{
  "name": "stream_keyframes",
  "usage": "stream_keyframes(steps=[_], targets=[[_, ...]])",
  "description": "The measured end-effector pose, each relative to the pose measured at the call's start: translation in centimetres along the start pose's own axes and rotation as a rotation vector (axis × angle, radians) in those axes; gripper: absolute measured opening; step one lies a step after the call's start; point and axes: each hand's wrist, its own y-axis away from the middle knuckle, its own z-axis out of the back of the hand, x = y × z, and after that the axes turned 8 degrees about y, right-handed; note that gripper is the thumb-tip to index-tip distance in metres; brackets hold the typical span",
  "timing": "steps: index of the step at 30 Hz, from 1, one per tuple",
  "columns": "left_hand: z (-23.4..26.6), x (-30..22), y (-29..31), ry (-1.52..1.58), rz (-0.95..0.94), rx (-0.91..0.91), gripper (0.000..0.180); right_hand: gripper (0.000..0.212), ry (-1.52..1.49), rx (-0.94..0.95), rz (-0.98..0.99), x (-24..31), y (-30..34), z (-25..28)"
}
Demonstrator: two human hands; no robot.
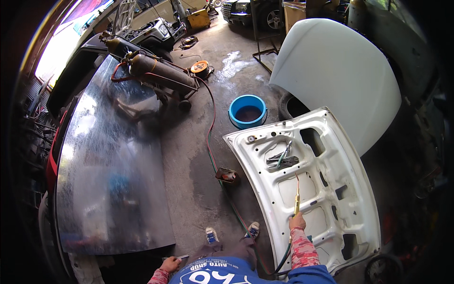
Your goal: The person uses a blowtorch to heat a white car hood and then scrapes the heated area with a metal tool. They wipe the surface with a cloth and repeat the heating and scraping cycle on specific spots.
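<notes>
Over the upturned white car hood, my right hand grips a brass gas torch. Its thin copper-coloured tip points away from me, toward a cluster of metal hand tools lying on the panel. Hoses run back from the torch along my right forearm. Low at the left, close to my leg, my left hand is closed around a small, slim metal thing, too small to make out.
To the left lies a large dark sheet. Gas cylinders stand on a cart beyond it. Red and green hoses cross the floor past a small box. Ahead are a blue tub of dark liquid and another pale hood.
</notes>
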Motion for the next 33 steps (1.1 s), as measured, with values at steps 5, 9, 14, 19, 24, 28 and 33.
stream_keyframes(steps=[5, 9, 14, 19, 24, 28, 33], targets=[[-0.4, -2.2, 0.6, -0.044, 0.061, -0.004, 0.045, 0.051, 0.109, -0.101, 0.002, 0.0, -0.9, -1.6], [-0.4, -3.5, 0.0, 0.023, 0.091, -0.006, 0.045, 0.051, 0.163, -0.064, -0.007, -1.2, -1.9, -3.2], [-0.2, -3.4, -1.3, 0.18, 0.143, 0.008, 0.038, 0.045, 0.158, -0.027, -0.004, -2.3, -2.3, -5.3], [-0.7, -0.8, -1.8, 0.165, 0.154, 0.011, 0.042, 0.039, 0.157, -0.116, 0.083, -3.6, -2.4, -7.1], [-1.6, 1.4, -2.3, 0.103, 0.184, 0.063, 0.045, 0.034, 0.148, -0.19, 0.062, -3.6, -2.7, -7.5], [-1.6, 1.5, -2.7, 0.223, 0.23, 0.045, 0.045, 0.035, 0.107, -0.25, 0.044, -3.0, -3.2, -6.7], [-1.2, 0.8, -3.3, 0.268, 0.236, 0.056, 0.046, 0.037, 0.057, -0.257, -0.031, -2.5, -4.8, -5.8]])
